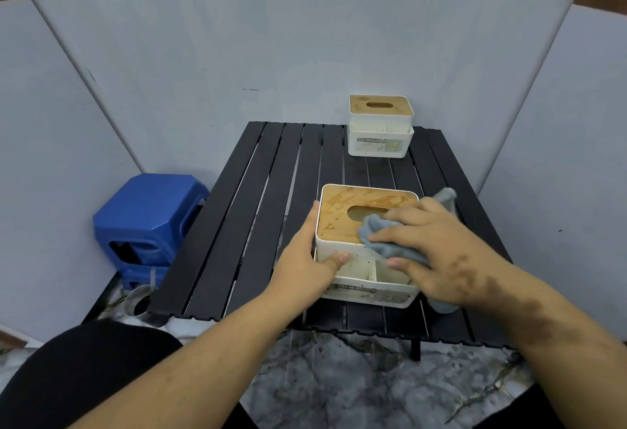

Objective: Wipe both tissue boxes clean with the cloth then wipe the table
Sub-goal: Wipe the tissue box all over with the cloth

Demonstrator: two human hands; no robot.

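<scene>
A white tissue box [342,221] with a stained wooden lid stands near the front of the black slatted table [258,211]. My left hand [305,255] grips its left side, thumb on the front wall. My right hand [437,252] presses a grey cloth [383,235] onto the lid's right half and front edge. The cloth's ends stick out behind and below the hand. Brown spots mark the box's front compartments. A second white tissue box [380,130] with a cleaner wooden lid stands at the table's far edge.
A blue plastic stool [146,221] stands on the floor left of the table, with a roll of tape [137,303] lying in front of it. Grey panels wall in the table at the back and sides. Marbled floor shows below the table's front edge.
</scene>
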